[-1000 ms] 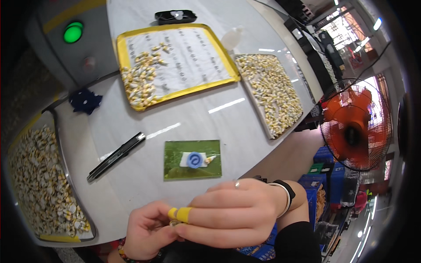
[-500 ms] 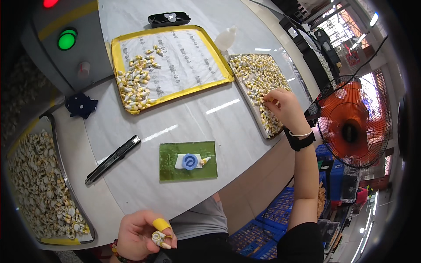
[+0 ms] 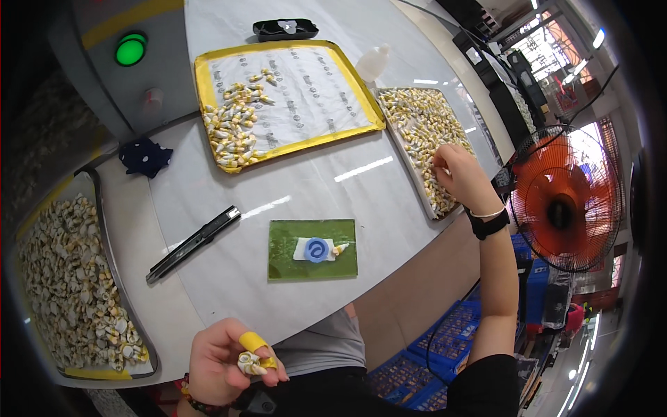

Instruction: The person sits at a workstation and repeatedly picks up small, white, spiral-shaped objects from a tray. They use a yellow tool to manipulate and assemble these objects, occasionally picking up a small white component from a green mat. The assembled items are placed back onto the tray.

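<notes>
1. The left hand (image 3: 226,361) is low in the picture, at about 7 o'clock. Its fingers curl around a few small white-and-yellow pieces (image 3: 248,363). A yellow finger cover (image 3: 251,341) sits on one fingertip, just above the pieces.
2. The right hand (image 3: 460,172) is out at about 3 o'clock. It rests on the near part of the right tray (image 3: 401,147), and its fingers bend down into the small pieces there. I cannot tell if it has pinched one.
3. A black wrist band (image 3: 486,224) goes around the right wrist.
4. Between the two hands, near the middle, lies a green mat (image 3: 283,256). On it is a blue ring (image 3: 316,249) with one small piece (image 3: 340,248) touching its right side.
5. At 9 o'clock from the mat lies a black cutter knife (image 3: 194,244), tilted.
6. At 12 o'clock is a yellow-rimmed tray (image 3: 202,82) with a heap of the same pieces in its left part.
7. At 8 o'clock, a grey tray (image 3: 104,236) is full of pieces.
8. A dark blue cloth (image 3: 144,157) lies at about 10 o'clock, and a green round light (image 3: 130,50) glows above it.
9. A black holder (image 3: 285,28) and a clear bottle (image 3: 372,63) stand at the far end.
10. The table (image 3: 313,181) is white and rounded.
11. An orange fan (image 3: 561,207) stands beside it at 3 o'clock, and blue crates (image 3: 455,333) sit on the floor below.
</notes>
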{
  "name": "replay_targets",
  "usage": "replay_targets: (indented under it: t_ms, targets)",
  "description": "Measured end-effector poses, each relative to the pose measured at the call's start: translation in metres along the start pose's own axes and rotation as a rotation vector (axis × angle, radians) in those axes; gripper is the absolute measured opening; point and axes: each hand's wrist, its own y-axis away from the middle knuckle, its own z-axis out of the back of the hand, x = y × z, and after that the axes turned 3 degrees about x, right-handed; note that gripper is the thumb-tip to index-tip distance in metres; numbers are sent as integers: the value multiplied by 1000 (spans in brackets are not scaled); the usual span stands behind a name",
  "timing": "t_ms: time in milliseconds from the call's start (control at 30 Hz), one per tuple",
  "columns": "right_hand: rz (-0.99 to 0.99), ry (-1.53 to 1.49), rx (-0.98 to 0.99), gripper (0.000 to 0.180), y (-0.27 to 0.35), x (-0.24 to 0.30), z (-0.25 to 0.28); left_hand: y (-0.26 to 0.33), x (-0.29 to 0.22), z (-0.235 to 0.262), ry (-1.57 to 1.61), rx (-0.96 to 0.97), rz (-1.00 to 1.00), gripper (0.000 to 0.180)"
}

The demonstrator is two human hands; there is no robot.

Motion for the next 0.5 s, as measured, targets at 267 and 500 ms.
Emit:
replay_targets:
  t_ms: [267,500]
  targets:
    - [74,-227,-325,15,16,36,16,9,-9,3,7,-50,52,50]
    - [394,-613,-35,13,30,144,9,4,-6,-1,24,18,14,43]
